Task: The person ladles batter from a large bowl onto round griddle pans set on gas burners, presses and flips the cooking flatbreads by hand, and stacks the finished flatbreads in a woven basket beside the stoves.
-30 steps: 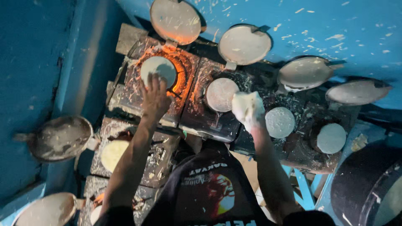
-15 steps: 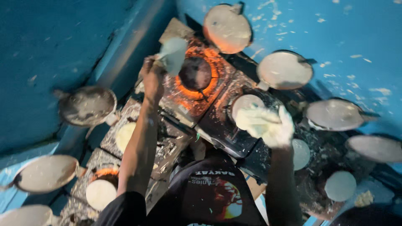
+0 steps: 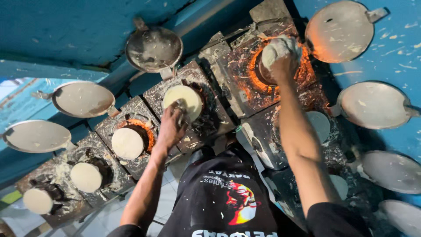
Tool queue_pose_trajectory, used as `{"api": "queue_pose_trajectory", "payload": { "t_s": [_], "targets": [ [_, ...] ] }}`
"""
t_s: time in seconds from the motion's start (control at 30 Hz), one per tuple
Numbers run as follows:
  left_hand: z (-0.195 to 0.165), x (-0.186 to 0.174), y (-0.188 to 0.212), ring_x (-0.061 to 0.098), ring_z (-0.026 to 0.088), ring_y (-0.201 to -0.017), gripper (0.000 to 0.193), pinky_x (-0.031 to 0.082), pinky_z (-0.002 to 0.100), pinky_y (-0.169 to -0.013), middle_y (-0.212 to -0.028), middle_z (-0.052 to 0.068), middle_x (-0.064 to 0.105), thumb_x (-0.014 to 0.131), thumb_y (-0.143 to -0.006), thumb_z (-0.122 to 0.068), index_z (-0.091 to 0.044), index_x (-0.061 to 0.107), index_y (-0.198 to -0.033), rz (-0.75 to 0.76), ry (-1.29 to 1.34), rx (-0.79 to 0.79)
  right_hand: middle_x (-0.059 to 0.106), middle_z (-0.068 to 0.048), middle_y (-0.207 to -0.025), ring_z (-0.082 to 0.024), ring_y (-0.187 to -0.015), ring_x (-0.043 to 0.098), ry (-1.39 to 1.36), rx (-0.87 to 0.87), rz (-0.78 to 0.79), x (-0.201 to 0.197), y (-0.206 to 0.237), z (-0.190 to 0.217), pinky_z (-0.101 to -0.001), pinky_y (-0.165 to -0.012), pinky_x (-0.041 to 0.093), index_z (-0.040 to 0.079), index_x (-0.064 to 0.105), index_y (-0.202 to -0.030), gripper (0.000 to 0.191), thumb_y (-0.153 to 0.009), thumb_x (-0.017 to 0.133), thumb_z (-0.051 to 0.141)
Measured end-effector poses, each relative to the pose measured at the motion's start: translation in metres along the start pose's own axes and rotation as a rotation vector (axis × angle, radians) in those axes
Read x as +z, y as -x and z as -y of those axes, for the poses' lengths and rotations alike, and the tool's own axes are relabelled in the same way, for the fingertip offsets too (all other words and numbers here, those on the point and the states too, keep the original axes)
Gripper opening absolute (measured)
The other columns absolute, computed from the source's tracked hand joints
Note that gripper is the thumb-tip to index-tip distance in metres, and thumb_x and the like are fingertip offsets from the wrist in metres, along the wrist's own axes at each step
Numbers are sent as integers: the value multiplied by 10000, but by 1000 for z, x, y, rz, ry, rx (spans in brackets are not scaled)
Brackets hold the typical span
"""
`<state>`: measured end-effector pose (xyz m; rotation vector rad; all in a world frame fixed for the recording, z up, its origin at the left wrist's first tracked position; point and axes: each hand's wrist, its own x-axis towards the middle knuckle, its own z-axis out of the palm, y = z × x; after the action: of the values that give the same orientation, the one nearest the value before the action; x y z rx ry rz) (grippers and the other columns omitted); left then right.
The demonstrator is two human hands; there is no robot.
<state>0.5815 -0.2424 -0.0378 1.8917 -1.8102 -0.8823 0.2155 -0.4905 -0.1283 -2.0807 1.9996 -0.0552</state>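
The left hand reaches down to a pale round cake sitting in a small pan, its fingers curled at the cake's near edge around something thin and dark, perhaps a tool; I cannot make out exactly what it grips. The right hand is closed on a wad of white cloth and presses it into the pan over the glowing burner, where orange light ringing the hole shows strong heat.

Around the hands stand rows of crusted stove plates, each with a hole. To the left, three more cakes fill their pans: one over a second orange glow, then one, then the far one. Opened lids hang back against the blue wall, on the right side too.

The main risk, as I judge it, is burning: the right wrist sits just above the glow, and the cloth could scorch or catch if it lingers. The cake over the lit left burner could overcook while both hands are busy. Batter spattered on the plates could make the left hand's grip slip.
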Motion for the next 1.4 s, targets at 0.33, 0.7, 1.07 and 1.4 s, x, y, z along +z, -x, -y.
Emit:
{"api": "queue_pose_trajectory", "payload": {
  "t_s": [0.33,0.7,1.07,1.4],
  "targets": [
    [5,37,12,345,490,-1465,503,187,689,-1191,-1539,267,423,693,-824,-139,9,565,-1287,-92,-423,91,660,-258,-1200,-403,-1127,589,2,353,157,-30,26,4,-536,-1022,409,-33,684,-1154,412,-935,619,309],
    [2,31,8,280,463,-1521,508,13,755,-1196,-1475,132,531,581,-815,-50,-61,603,-1323,-195,-474,48,666,-276,-1298,-380,-1227,599,-637,-196,118,-23,55,62,-532,-1164,408,-87,679,-1278,547,-1009,596,381],
    [35,56,10,225,411,-1520,493,-10,736,-1192,-1538,155,460,619,-905,-200,-16,574,-1360,-124,-394,76,647,-141,-1229,-247,-1113,589,-1076,129,21,-20,22,4,-409,-989,432,14,659,-1253,419,-1053,622,380],
    [8,50,16,202,456,-1501,620,64,709,-1200,-1542,222,373,747,-787,-186,13,539,-1336,-16,-405,20,630,-18,-1166,-125,-1008,579,-2223,120,-336,-14,74,-34,-298,-830,453,105,642,-1231,306,-1094,645,379]
  ]
}}
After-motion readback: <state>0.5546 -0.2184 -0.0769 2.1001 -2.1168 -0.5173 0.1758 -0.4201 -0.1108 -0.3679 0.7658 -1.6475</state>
